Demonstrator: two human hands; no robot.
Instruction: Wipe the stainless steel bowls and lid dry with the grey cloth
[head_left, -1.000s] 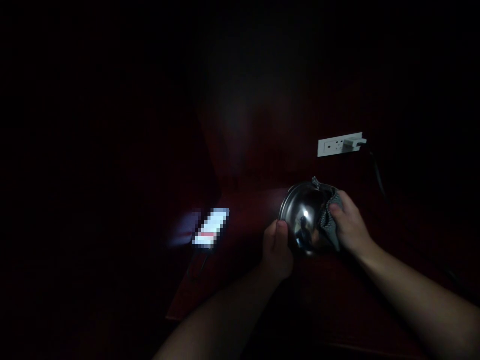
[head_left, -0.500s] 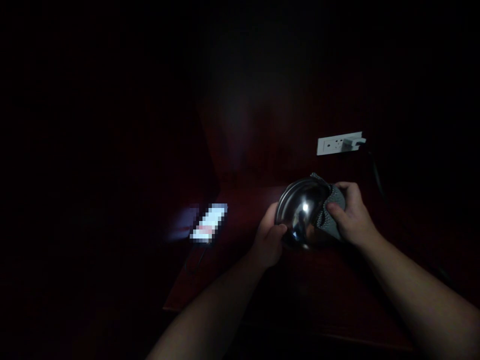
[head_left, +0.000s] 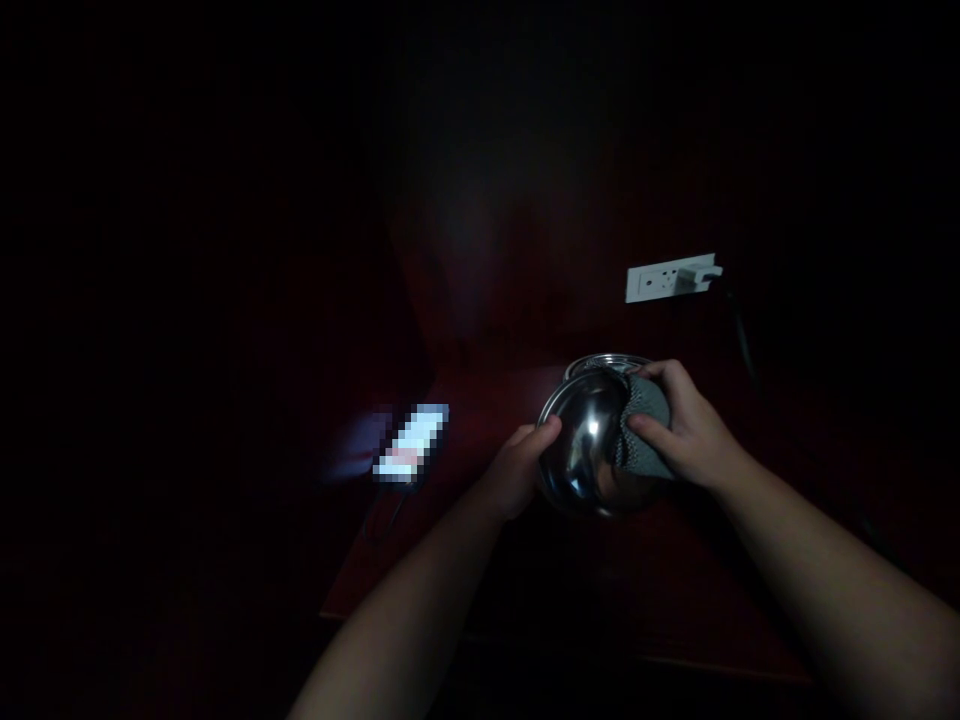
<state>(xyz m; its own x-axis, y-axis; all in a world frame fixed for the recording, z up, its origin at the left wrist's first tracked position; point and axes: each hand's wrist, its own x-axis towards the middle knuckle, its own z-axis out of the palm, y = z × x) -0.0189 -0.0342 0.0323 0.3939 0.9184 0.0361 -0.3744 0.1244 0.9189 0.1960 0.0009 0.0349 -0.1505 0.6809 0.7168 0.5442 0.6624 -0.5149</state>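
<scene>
A shiny steel bowl (head_left: 583,440) is tilted on its side between my hands, its rounded outside facing me. My left hand (head_left: 521,465) grips its rim on the left, thumb on the outer wall. Wrapped round a grey cloth (head_left: 651,415) with a patterned edge, my right hand (head_left: 686,430) presses it against the bowl's right side. Behind the bowl shows the rim of another round steel piece (head_left: 611,360), mostly hidden. Whether that piece rests on the table or is touched by my right fingers I cannot tell.
A phone (head_left: 412,443) with a lit, blurred screen lies on the dark red table (head_left: 480,400), a cable beside it. On the wall behind is a white socket plate (head_left: 651,284) with a plugged-in charger (head_left: 697,273) and a hanging cord. The surroundings are very dark.
The bowl has shifted slightly left and turned, and the steel rim behind it now shows more. My left thumb has moved higher on the bowl. The cloth stays pressed to its right side.
</scene>
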